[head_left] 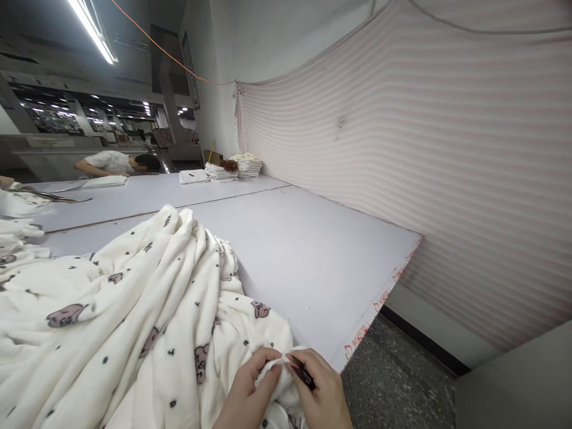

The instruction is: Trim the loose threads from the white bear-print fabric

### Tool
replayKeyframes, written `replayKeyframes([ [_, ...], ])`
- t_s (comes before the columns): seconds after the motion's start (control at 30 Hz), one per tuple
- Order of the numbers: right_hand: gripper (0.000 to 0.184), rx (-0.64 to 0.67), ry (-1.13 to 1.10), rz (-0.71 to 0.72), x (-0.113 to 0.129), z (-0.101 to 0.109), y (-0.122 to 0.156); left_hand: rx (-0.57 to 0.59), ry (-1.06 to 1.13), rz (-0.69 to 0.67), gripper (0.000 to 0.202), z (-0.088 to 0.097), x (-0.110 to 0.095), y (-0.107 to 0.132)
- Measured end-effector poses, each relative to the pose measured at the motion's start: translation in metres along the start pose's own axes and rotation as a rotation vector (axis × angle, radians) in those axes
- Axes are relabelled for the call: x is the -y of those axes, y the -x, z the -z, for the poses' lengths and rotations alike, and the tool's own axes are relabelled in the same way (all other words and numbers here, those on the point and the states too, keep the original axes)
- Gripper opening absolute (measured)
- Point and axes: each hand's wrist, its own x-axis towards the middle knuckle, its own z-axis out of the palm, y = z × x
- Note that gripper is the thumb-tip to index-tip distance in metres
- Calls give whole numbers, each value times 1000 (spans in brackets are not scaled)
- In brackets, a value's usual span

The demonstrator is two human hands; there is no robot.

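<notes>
White plush fabric point(170, 322) with purplish-brown animal heads and small dark marks lies in a large rumpled heap over the table's left and near side. At its near right edge, my left hand point(254, 384) is closed, pinching a fold of the fabric between thumb and forefinger. My right hand point(319, 387) is closed close beside it, its fingertips at the same fold. In the right hand sits a small black tool, which looks like thread snips point(302, 373); its tips are hidden at the cloth.
The pale tabletop point(304, 256) ends at a taped right edge above the speckled floor point(384, 375). Folded white stacks point(221, 173) stand at the far end. A striped cloth point(402, 131) hangs along the right. A person point(111, 162) leans over the far left side.
</notes>
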Motion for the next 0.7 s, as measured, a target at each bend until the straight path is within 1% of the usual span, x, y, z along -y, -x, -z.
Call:
replayKeyframes([
  [0.07,18,13,-8,-88,0,-1,0,-12,-48,-32,30,-2,2,2],
  [0.13,27,-6,-3,-160,2,-3,0,-7,-49,-51,32,-4,0,3],
  [0.2,32,-21,-11,-217,4,-5,0,22,-37,-31,29,-4,-5,2],
  [0.27,31,-32,-61,-271,6,-4,0,38,-17,22,30,-3,-11,0],
  [0.3,29,-28,-94,-273,7,-2,0,33,-1,47,30,-2,-13,-1],
  [0.37,25,12,-131,-211,7,6,0,15,54,81,29,0,-16,-1],
  [0.43,25,96,-82,-132,6,16,1,20,105,95,29,2,-17,-1],
  [0.5,27,164,-5,-113,6,23,1,39,119,87,28,2,-16,-1],
  [0.57,27,170,16,-115,6,24,1,60,106,58,27,1,-14,0],
  [0.7,22,148,-81,-133,6,19,-2,65,50,26,25,0,-13,0],
])
